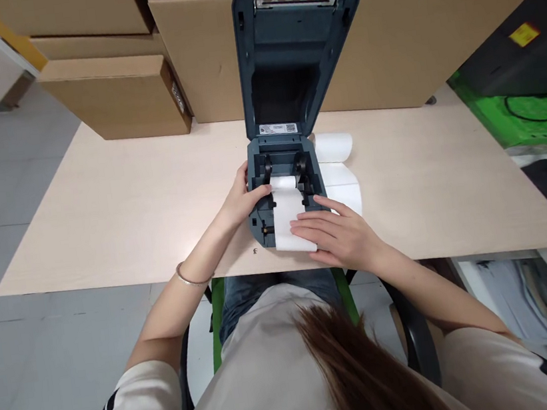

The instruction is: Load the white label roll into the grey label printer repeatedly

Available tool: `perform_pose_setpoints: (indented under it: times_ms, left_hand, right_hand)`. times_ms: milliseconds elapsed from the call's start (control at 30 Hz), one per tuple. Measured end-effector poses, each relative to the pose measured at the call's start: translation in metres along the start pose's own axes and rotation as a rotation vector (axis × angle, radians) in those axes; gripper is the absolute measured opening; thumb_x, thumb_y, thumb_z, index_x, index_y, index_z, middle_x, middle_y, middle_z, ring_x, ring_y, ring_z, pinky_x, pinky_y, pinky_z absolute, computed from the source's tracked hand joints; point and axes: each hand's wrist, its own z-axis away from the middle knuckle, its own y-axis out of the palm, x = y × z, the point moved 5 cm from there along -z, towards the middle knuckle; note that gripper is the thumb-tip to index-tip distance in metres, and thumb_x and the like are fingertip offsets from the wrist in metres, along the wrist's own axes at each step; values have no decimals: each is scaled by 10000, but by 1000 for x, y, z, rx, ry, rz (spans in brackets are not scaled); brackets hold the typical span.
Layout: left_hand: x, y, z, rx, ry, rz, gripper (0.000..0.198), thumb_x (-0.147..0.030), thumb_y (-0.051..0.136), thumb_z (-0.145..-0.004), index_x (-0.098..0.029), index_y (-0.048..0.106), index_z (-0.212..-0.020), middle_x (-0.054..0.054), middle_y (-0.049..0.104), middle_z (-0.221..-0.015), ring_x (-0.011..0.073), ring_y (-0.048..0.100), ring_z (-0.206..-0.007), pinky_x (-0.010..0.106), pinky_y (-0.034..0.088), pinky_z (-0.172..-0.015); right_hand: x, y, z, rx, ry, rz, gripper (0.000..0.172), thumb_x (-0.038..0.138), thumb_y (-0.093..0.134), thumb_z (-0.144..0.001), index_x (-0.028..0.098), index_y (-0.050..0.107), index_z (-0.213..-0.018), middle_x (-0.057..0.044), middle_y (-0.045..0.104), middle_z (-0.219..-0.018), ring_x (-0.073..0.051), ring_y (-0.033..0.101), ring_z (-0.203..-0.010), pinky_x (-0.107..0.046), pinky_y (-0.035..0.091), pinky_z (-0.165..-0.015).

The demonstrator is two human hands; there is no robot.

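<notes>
A dark grey label printer [258, 224] stands on the table with its lid [303, 46] raised. Inside it sits a small white paper roll [282, 182] between black holders, and a white paper strip [286, 220] runs out over the front edge. My left hand [244, 199] grips the printer's left side, with the thumb over the rim by the roll and the other fingers partly hidden behind the casing. Stretched out, the fingers of my right hand [340, 233] lie flat across the strip and the printer's front right corner.
Beside the printer's right side lie a white paper roll [334, 147] and a white sheet [343, 189]. Cardboard boxes [204, 59] line the back of the pale wooden table [151, 194]. At the right are a green surface [519, 119] with a black cable and a dark box [498, 41].
</notes>
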Motion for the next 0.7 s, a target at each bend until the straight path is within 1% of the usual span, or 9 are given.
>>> perform_pose_setpoints:
  times_ms: [100, 167, 200, 300, 367, 467, 567, 633, 700]
  left_hand:
    - [-10, -9, 13, -101, 55, -93, 822, -464, 725, -923, -223, 401, -1639, 173, 428, -1777, 402, 417, -1659, 621, 346, -1384]
    - [-31, -16, 34, -163, 237, -211, 743, -509, 624, -1034, -234, 380, -1679, 158, 370, -1817, 383, 283, -1734, 622, 242, -1427]
    - [-45, -16, 48, -132, 376, -246, 685, -521, 550, -1084, -266, 374, -1695, 130, 400, -1810, 355, 293, -1735, 602, 245, -1432]
    - [-71, 4, 96, 232, 749, -388, 718, -623, 424, -1116, -251, 370, -1728, 132, 502, -1752, 330, 386, -1701, 549, 335, -1414]
    - [-73, 15, 120, 265, 873, -543, 683, -526, 424, -1124, -202, 380, -1724, 135, 651, -1622, 311, 412, -1688, 561, 297, -1431]
    - [-69, 32, 144, 129, 1086, -748, 509, -361, 502, -1148, -126, 542, -1597, 125, 781, -1445, 229, 483, -1644, 455, 288, -1443]
    - [-67, 46, 153, 3, 1165, -854, 294, -166, 579, -1117, -141, 706, -1382, 67, 838, -1339, 185, 579, -1566, 402, 320, -1434]
    - [-70, 49, 155, -76, 1181, -889, 252, -91, 642, -1076, -158, 746, -1295, 30, 864, -1270, 173, 646, -1500, 384, 356, -1419]
    - [-73, 50, 157, -115, 1192, -900, 230, -90, 688, -1056, -154, 760, -1265, 17, 876, -1224, 173, 684, -1456, 375, 372, -1411]
  right_hand:
    - [2, -3, 2, -47, -12, -44, 243, 252, 546, -1066, 163, 699, -1233, -45, 832, -1171, -173, 788, -1131, -461, 587, -1220]
    - [5, -5, 2, -86, -16, -59, 206, 205, 557, -1058, 177, 696, -1207, -17, 836, -1136, -146, 792, -1093, -428, 583, -1218]
    - [7, -7, 3, -107, -13, -65, 179, 191, 578, -1053, 187, 700, -1184, -2, 838, -1113, -129, 792, -1065, -404, 582, -1215]
    - [14, -11, 2, -165, -11, -76, 90, 171, 651, -1025, 217, 718, -1064, 46, 838, -1030, -86, 778, -964, -335, 572, -1203]
    - [18, -15, 0, -174, -35, -86, 74, 193, 660, -1010, 232, 722, -999, 65, 833, -996, -85, 768, -927, -321, 571, -1189]
    - [12, -29, -11, -185, -79, -139, 137, 329, 618, -1018, 245, 726, -1012, 45, 828, -1009, -117, 775, -943, -357, 580, -1179]
    - [-34, -56, -37, -334, -42, -133, 184, 351, 593, -1044, 275, 728, -1143, 20, 817, -1073, -145, 782, -991, -399, 577, -1197]
    - [-94, -72, -62, -469, 135, -65, 232, 318, 617, -1055, 258, 732, -1246, -23, 795, -1225, -184, 750, -1200, -435, 548, -1231]
    - [-164, -77, -92, -516, 217, -126, 469, 450, 629, -1073, 138, 677, -1420, -131, 717, -1408, -205, 673, -1365, -420, 549, -1216]
